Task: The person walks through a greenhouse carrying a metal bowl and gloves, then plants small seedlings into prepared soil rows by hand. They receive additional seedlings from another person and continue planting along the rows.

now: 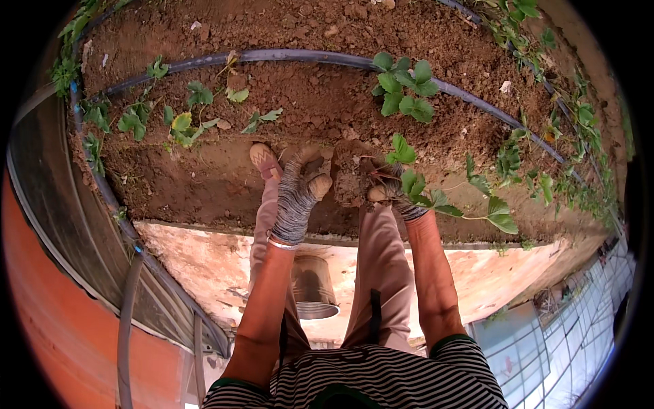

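My right hand (396, 189), in a grey knit glove with tan fingertips, grips a strawberry plant by its clod of root soil (351, 174). Reddish stems rise from the clod, and green leaves (413, 182) hang over the glove, partly hiding the fingers. To the left of the clod is my left hand (301, 191), gloved alike. Its thumb and fingers are curled but apart, with nothing seen between them. Both hands are over the trodden soil strip at the near edge of the planted bed (317, 97).
A dark irrigation hose (306, 55) curves across the bed. Beyond it and beside it grow strawberry plants (406, 87), with limp ones (135, 120) at left. A metal bucket (314, 286) is visible between my legs. Metal frame pipes (127, 332) stand at left, wire mesh (577, 327) at right.
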`<state>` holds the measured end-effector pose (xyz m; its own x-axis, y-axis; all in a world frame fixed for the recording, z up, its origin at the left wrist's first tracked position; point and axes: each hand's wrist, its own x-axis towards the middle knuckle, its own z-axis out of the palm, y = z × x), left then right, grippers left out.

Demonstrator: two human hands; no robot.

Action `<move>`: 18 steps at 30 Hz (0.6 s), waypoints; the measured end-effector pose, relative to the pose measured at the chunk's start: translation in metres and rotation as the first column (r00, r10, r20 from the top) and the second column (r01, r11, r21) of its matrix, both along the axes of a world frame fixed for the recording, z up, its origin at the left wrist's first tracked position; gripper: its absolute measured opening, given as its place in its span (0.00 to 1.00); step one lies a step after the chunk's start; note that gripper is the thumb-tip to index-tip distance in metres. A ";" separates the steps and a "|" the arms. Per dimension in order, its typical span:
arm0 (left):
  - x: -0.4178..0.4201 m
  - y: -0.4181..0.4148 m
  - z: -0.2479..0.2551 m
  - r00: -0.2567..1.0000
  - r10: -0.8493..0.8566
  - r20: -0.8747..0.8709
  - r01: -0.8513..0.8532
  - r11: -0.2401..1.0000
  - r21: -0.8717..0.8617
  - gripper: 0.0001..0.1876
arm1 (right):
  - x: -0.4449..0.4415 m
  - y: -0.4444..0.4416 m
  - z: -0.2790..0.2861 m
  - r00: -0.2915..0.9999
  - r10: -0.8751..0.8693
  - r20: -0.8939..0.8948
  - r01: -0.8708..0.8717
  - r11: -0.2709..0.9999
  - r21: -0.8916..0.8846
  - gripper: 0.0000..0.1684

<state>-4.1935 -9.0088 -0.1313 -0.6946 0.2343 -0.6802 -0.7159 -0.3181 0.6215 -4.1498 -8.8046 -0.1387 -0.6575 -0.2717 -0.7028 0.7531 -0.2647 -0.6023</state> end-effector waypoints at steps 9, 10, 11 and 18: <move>0.009 -0.026 -0.023 0.967 -0.107 0.231 -0.013 0.885 0.466 0.37 | -0.098 -0.025 0.028 0.805 0.590 -0.067 -0.590 0.782 -0.200 0.31; 0.014 -0.034 -0.022 0.971 -0.088 0.221 -0.028 0.880 0.474 0.38 | -0.103 -0.035 0.022 0.736 0.646 -0.204 -0.675 0.721 -0.156 0.33; 0.018 -0.044 -0.022 0.974 -0.076 0.213 -0.041 0.868 0.494 0.38 | -0.105 -0.040 0.015 0.646 0.689 -0.328 -0.748 0.658 -0.092 0.36; 0.033 -0.093 -0.035 0.995 0.024 0.094 -0.076 0.791 0.607 0.38 | -0.139 -0.053 -0.065 0.462 0.853 -0.242 -0.206 0.368 0.907 0.31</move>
<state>-4.1602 -9.1016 -0.1664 -0.6688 0.5845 -0.4594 -0.7253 -0.6489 0.2301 -4.2892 -8.8576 -0.2039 -0.8542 -0.4014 -0.3306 -0.1168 0.7675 -0.6303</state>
